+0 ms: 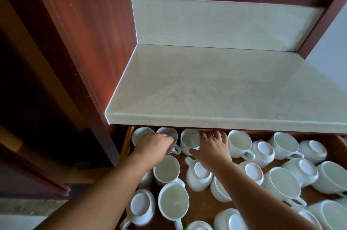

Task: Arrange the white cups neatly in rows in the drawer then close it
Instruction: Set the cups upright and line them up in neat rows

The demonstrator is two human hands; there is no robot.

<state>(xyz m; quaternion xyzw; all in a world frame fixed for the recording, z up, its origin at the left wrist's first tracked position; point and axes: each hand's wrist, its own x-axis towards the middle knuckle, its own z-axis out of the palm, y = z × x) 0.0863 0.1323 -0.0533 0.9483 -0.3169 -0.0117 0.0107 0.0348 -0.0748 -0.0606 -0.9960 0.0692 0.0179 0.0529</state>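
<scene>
Drawer: the brown wooden drawer (127,143) is pulled open under the pale stone countertop (225,88).
Cups: lots of round white china cups (166,169) sit all over inside it, some standing up and some upside down. Three stand in a row at the back left.
Left side: the left hand (152,148) has its fingers curled on the rim of the middle back cup (169,132), gripping it.
Right side: the right hand (214,148) has straight, spread fingers and holds nothing. It is just right of the third back cup (188,140).
Next move: the upright loose cup (239,143) is just right of those fingers, with its handle pointing toward the person. I think the right hand is nearer.
</scene>
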